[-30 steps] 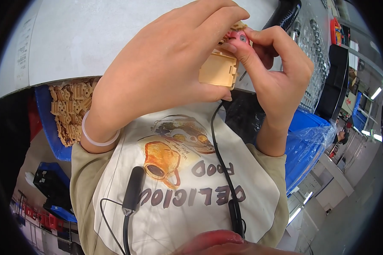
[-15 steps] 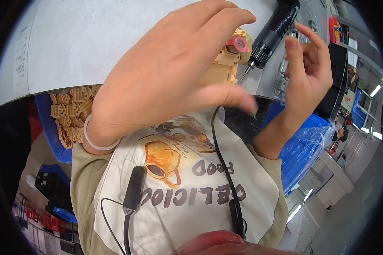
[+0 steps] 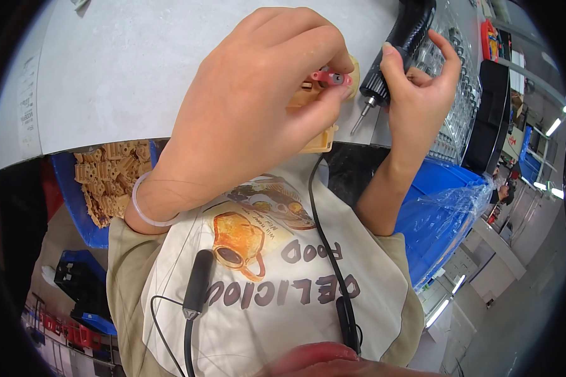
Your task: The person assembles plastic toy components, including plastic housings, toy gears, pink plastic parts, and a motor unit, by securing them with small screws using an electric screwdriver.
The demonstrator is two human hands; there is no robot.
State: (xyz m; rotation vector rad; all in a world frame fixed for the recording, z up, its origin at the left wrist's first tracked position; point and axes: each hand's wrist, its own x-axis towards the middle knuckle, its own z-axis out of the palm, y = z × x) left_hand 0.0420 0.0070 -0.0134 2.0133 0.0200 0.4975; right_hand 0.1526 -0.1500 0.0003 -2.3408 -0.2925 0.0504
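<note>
My left hand (image 3: 264, 94) reaches over a beige moulded plastic part (image 3: 321, 143) at the table's near edge, hiding much of it. Its thumb and index finger close around a small pink piece with a grey centre (image 3: 333, 78), which sits at that part. To the right, my right hand (image 3: 421, 88) is raised with thumb and index finger apart and the other fingers curled. Nothing shows in its grasp. The thumb tip overlaps a black electric screwdriver (image 3: 376, 81); whether they touch I cannot tell. The screwdriver lies with its metal bit toward me.
Below the table's left edge, a blue bin (image 3: 69, 188) holds many beige moulded pieces (image 3: 110, 176). A blue bin lined with clear plastic (image 3: 446, 207) stands at my right. Beyond the right hand lies a clear tray with small metal pieces (image 3: 456, 119). A black cable (image 3: 317, 207) hangs down my front.
My left hand has drawn its thumb and index finger together around the pink piece. My right hand has shifted left, over the screwdriver. The pink piece now appears tilted.
</note>
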